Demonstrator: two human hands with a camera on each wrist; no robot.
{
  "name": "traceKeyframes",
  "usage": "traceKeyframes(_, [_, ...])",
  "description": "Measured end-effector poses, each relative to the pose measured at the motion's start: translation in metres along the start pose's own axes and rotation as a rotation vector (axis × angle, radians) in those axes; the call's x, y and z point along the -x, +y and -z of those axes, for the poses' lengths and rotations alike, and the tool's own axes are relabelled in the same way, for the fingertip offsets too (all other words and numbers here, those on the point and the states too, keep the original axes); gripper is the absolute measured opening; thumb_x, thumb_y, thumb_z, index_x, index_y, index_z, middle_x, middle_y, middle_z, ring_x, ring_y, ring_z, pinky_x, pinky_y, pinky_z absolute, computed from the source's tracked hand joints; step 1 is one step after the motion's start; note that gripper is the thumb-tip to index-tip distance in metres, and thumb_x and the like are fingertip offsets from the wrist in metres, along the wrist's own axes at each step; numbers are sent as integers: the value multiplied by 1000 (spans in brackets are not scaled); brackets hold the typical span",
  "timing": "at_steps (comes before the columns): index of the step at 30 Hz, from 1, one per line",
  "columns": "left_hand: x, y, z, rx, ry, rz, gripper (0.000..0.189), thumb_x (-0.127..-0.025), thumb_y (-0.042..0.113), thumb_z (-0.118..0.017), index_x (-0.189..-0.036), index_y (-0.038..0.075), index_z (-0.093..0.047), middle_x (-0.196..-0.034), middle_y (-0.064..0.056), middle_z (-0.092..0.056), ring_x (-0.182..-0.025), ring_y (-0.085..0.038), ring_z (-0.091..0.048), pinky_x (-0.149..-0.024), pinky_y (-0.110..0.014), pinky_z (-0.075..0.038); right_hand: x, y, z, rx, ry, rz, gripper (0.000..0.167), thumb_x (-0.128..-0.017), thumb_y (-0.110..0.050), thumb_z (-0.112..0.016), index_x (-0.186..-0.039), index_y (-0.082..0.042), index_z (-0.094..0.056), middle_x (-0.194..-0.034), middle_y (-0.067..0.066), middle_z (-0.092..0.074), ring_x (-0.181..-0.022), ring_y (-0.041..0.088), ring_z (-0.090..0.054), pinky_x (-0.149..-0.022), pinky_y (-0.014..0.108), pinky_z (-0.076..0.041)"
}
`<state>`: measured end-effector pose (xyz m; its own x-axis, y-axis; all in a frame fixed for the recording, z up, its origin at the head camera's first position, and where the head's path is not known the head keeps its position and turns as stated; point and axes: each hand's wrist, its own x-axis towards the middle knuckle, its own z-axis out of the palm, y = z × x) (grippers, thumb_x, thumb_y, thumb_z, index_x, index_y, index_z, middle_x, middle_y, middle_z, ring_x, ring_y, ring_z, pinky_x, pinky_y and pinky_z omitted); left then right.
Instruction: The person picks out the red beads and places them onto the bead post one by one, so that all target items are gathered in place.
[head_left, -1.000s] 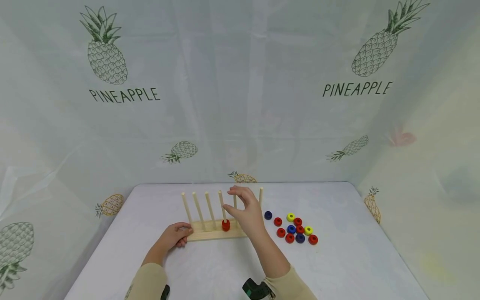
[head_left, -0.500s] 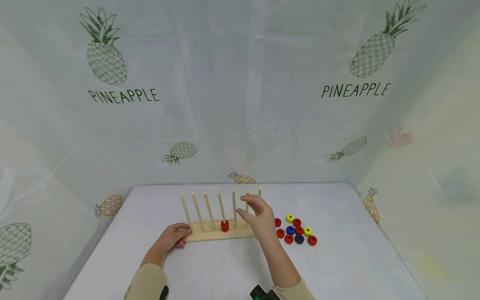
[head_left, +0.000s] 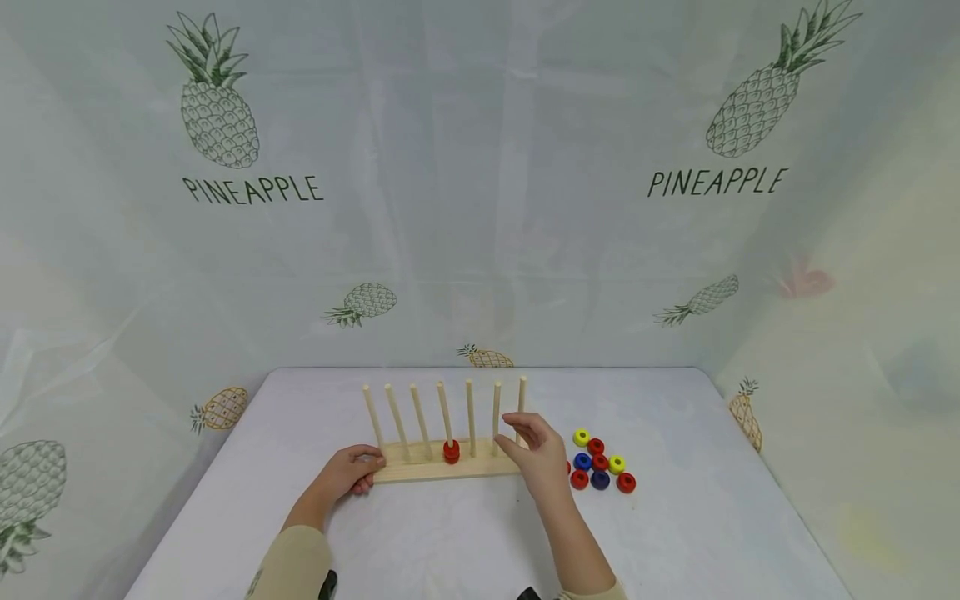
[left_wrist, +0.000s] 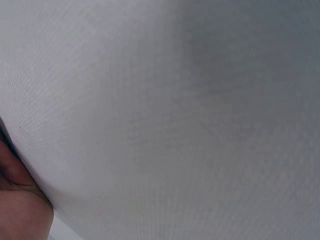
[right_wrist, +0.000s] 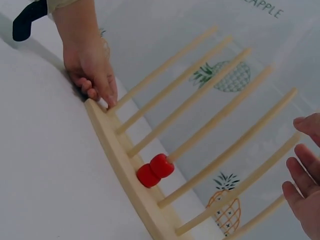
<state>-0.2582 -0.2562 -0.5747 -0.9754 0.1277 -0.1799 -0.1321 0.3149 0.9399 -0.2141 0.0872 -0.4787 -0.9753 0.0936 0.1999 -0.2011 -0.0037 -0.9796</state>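
2 hands: left hand (head_left: 351,471), right hand (head_left: 538,457). 1 rack (head_left: 442,472), 7 pegs (head_left: 471,417), running from left hand to right hand. Left of right hand: 2 stacked reds (head_left: 452,456). Right of it: 5 loose reds (head_left: 626,487) visible, one partly hidden, 2 yellows (head_left: 617,467), 2 blues (head_left: 600,484).

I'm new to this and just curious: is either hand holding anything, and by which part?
The left hand grips the wooden stand by the left end of its base. The right hand is open and holds nothing.
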Motion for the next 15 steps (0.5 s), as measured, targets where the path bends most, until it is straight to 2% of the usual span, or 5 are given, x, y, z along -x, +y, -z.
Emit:
traceKeyframes(9, [-1, 0, 0, 13, -9, -4, 40, -94, 20, -68, -120, -9, -58, -62, -3, -57, -48, -7, -51, -45, -20, -44, 5, 22, 14, 54, 65, -59, 31, -81, 0, -78, -109, 3, -68, -113, 14, -66, -117, 32, -57, -102, 41, -42])
traceKeyframes(15, [-1, -1, 0, 18, -8, 1, 38, -94, 19, -67, -119, -9, -59, -61, -2, -57, -48, -6, -51, -45, -20, -44, 6, 35, 21, 121, 88, -113, 29, -82, -2, -78, -109, -1, -69, -116, 13, -65, -117, 34, -57, -100, 44, -43])
